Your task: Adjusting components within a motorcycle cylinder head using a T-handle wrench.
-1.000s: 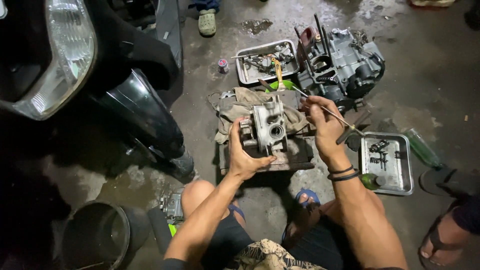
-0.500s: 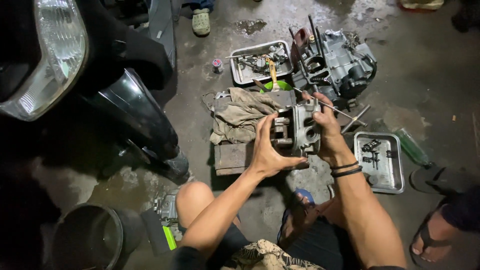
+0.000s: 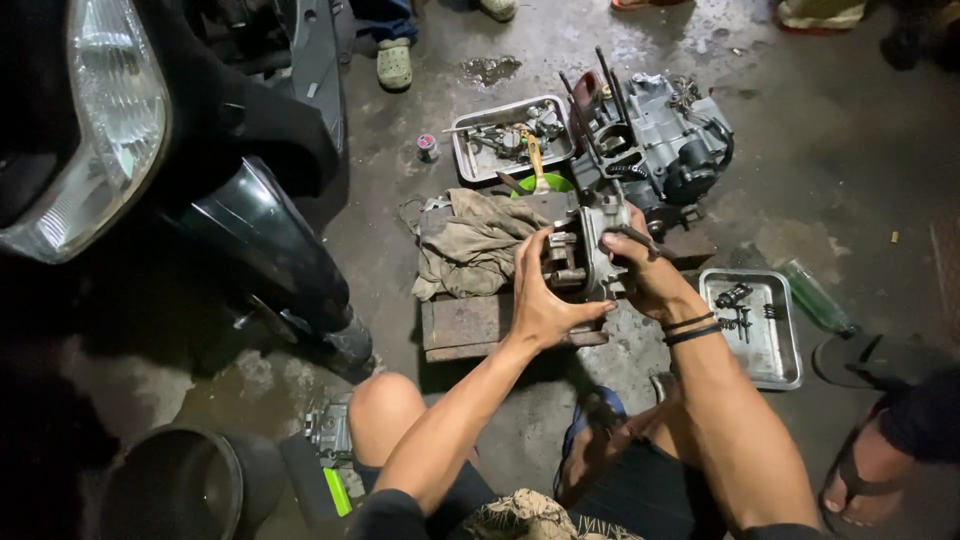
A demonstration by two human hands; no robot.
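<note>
I had the grey metal cylinder head [image 3: 585,245] clamped between both hands, my left hand [image 3: 545,290] cupping its near side and my right hand [image 3: 640,265] closed round the far side, just above the wooden block [image 3: 470,325] near the engine [image 3: 655,140]. Being heavy and probably oily, it could have slipped onto the block or my foot. The only package-like things were a small round tin [image 3: 428,146] with a red label and a green bottle [image 3: 815,297].

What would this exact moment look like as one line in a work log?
left hand: grips metal engine part | right hand: holds same part, thin tool in fingers | part: lifted above wooden block | nearby: rag, engine case, two parts trays
</note>
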